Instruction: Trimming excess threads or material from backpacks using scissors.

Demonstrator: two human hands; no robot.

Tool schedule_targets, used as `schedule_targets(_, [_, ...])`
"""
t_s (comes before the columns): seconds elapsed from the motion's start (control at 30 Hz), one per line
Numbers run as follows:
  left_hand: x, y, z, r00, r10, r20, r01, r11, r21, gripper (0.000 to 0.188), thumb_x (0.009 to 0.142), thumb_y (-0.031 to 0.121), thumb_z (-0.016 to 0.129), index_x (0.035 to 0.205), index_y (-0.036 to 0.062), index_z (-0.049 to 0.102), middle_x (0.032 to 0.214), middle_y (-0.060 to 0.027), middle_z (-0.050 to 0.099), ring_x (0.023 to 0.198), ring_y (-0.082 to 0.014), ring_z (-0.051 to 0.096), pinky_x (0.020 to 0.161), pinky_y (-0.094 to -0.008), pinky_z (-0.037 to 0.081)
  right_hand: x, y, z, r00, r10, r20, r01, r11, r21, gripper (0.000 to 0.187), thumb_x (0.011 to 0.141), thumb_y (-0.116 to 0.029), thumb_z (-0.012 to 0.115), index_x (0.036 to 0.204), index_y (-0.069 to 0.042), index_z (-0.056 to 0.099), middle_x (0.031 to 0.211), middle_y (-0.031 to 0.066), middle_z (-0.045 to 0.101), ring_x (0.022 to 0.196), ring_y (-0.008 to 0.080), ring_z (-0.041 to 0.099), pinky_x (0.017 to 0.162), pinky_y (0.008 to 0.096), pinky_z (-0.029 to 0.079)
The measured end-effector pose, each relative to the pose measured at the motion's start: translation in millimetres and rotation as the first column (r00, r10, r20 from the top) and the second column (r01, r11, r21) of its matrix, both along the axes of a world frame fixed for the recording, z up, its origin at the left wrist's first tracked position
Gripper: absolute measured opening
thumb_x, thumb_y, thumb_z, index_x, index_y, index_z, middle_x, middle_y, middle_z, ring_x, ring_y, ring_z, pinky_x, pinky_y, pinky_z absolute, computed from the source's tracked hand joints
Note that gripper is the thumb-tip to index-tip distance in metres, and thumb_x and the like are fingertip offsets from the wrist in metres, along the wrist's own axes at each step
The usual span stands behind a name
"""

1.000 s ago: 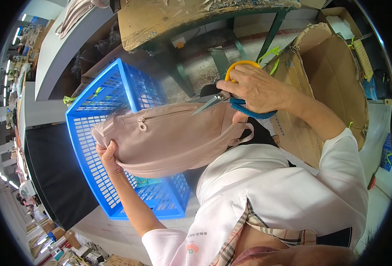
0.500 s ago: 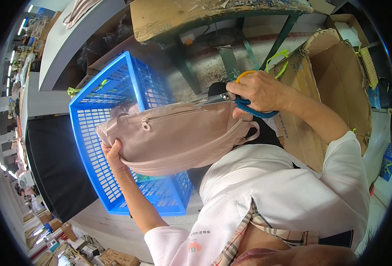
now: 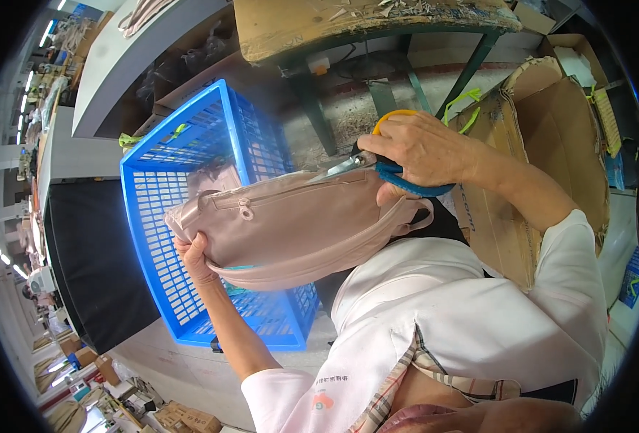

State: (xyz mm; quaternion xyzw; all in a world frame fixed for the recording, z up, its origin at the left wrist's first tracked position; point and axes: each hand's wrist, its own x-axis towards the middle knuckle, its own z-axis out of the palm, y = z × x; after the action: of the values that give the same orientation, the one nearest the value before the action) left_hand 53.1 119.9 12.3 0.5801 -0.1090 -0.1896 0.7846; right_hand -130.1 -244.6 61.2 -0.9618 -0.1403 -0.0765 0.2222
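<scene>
A dusty-pink fabric bag (image 3: pixel 298 231) with zips and a strap stretches between my hands in front of my body. My left hand (image 3: pixel 195 258) is closed on its left end, thumb on the near face. In my right hand (image 3: pixel 424 151) is a pair of scissors (image 3: pixel 399 178) with one yellow and one blue handle. Their metal blades point left and lie along the bag's upper edge, near a zip. The right fingertips also touch the bag's right end. A zip pull (image 3: pixel 245 209) hangs on the bag's front.
A blue plastic crate (image 3: pixel 182 325) stands behind the bag at left, with pinkish items inside. At right is an open cardboard box (image 3: pixel 561 137). A worn table (image 3: pixel 377 29) with green legs stands ahead, and a black panel (image 3: pixel 92 267) is at far left.
The scissors' blades have shifted left and down onto the bag's upper edge, showing more clearly. The whole scene sits slightly further right in view; both hands keep their hold.
</scene>
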Motion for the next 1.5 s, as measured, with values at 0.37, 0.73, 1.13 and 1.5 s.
schedule_targets(0.37, [-3.4, 13.5, -9.2, 1.000, 0.030, -0.004, -0.030, 1.000, -0.011, 0.047, 0.064, 0.011, 0.072, 0.107, -0.0001, 0.054, 0.099, -0.0087, 0.061, 0.086, -0.0179, 0.058, 0.079, -0.0279, 0.046, 7.3, 7.6, -5.6, 0.998, 0.030, -0.054, -0.032, 0.999, -0.035, 0.054, 0.063, -0.049, 0.066, 0.083, -0.002, 0.048, 0.055, 0.0120, 0.045, 0.054, 0.0313, 0.052, 0.053, 0.0372, 0.043])
schedule_targets(0.73, [-7.7, 20.5, -10.9, 1.000, 0.005, 0.004, -0.005, 0.999, -0.049, 0.049, 0.063, 0.012, 0.074, 0.107, -0.0002, 0.054, 0.099, -0.0084, 0.060, 0.089, -0.0181, 0.058, 0.081, -0.0285, 0.044, 23.2, 17.8, 6.0, 0.990, 0.047, -0.136, -0.047, 0.999, 0.004, 0.059, 0.058, -0.049, 0.070, 0.085, -0.001, 0.051, 0.065, 0.0148, 0.051, 0.067, 0.0326, 0.054, 0.059, 0.0396, 0.044])
schedule_targets(1.13, [-17.9, 31.9, -19.6, 0.999, 0.046, 0.014, -0.045, 0.997, -0.070, 0.055, 0.061, 0.014, 0.077, 0.108, -0.0001, 0.053, 0.101, -0.0084, 0.060, 0.091, -0.0184, 0.057, 0.083, -0.0291, 0.043, 24.8, 19.6, 12.2, 0.938, 0.190, -0.291, -0.160, 0.979, 0.122, 0.056, 0.061, -0.050, 0.069, 0.083, -0.001, 0.051, 0.061, 0.0132, 0.052, 0.058, 0.0314, 0.055, 0.050, 0.0361, 0.042])
schedule_targets(1.5, [-24.7, 36.8, -20.4, 0.997, 0.064, 0.040, -0.062, 0.997, -0.051, 0.056, 0.058, 0.015, 0.080, 0.105, 0.0002, 0.054, 0.097, -0.0066, 0.061, 0.089, -0.0170, 0.057, 0.081, -0.0274, 0.043, 35.0, 33.9, 18.8, 0.929, 0.254, -0.268, -0.216, 0.963, 0.162, 0.066, 0.059, -0.054, 0.067, 0.094, 0.000, 0.054, 0.068, 0.0139, 0.054, 0.068, 0.0321, 0.056, 0.059, 0.0388, 0.045])
